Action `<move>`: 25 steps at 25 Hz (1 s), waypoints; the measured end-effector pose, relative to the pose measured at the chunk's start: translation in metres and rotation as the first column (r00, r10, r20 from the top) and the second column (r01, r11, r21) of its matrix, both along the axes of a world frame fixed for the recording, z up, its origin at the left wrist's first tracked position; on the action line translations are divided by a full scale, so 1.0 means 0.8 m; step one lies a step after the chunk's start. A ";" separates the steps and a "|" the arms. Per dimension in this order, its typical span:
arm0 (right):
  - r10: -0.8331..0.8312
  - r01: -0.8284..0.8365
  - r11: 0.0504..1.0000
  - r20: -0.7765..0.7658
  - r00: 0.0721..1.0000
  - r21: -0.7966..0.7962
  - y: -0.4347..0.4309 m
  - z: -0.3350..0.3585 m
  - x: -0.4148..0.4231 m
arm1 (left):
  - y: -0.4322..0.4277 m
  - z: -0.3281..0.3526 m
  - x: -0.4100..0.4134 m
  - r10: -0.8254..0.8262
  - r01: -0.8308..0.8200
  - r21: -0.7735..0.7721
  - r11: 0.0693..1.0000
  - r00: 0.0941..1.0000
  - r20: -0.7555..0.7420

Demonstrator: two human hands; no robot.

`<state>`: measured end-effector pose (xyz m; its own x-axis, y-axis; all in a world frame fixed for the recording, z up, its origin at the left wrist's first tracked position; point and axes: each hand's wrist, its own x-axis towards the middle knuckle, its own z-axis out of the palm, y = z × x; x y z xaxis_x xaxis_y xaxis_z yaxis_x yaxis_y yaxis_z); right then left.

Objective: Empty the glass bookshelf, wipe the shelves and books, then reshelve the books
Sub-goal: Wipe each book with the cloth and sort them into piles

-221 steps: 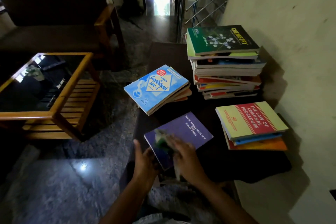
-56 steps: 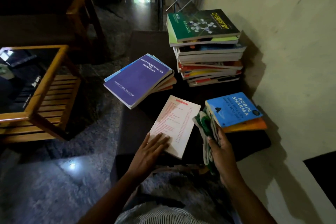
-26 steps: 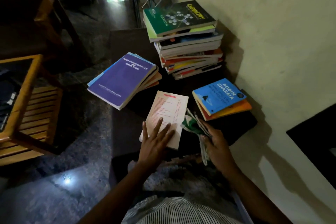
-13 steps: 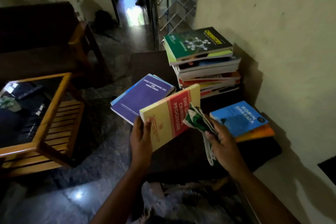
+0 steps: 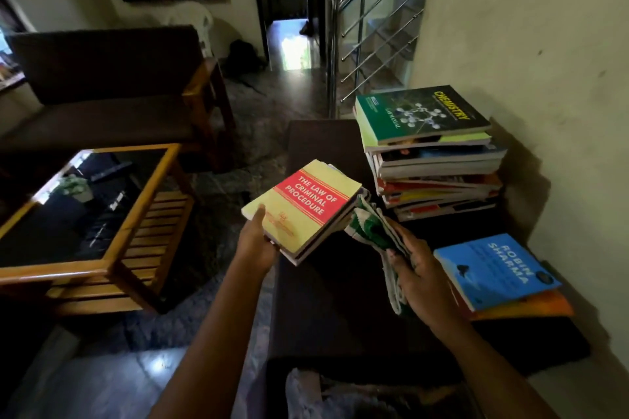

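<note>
Two hands busy. Left hand (image 5: 255, 245) grips the yellow book (image 5: 306, 204) by its near corner, thumb on the cover, above the dark bench (image 5: 340, 299); title: "THE LAW OF CRIMINAL PROCEDURE". Right hand (image 5: 425, 279) clutches the cloth (image 5: 371, 228), touching the book's edge. We judge this the wiping step; next, a cloth pass over the cover. Also legible: "CHEMISTRY" green manual (image 5: 418, 112), "ROBIN SHARMA" blue book (image 5: 493, 269).

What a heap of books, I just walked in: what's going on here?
A person is cleaning books. The left hand holds The Law of Criminal Procedure book; the right hand grips a green-and-white cloth beside it. A tall stack topped by the Chemistry lab manual stands against the wall, and a blue Robin Sharma book lies on an orange book near the right hand.
</note>
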<state>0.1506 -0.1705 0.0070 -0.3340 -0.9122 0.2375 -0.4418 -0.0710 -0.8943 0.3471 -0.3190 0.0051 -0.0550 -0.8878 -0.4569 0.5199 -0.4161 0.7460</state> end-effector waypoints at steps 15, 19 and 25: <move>-0.271 0.244 0.958 0.207 0.940 0.149 0.109 -0.038 -0.046 | 0.115 -0.069 -0.169 -0.541 0.532 0.257 0.807 0.840 -0.039; -0.450 0.408 0.885 0.186 0.873 0.226 0.155 -0.056 -0.072 | 0.111 -0.081 -0.265 -0.659 0.614 0.266 0.743 0.740 0.134; -0.522 0.466 0.839 0.175 0.835 0.280 0.175 -0.063 -0.094 | 0.094 -0.160 -0.335 -0.663 0.668 0.175 0.724 0.601 0.447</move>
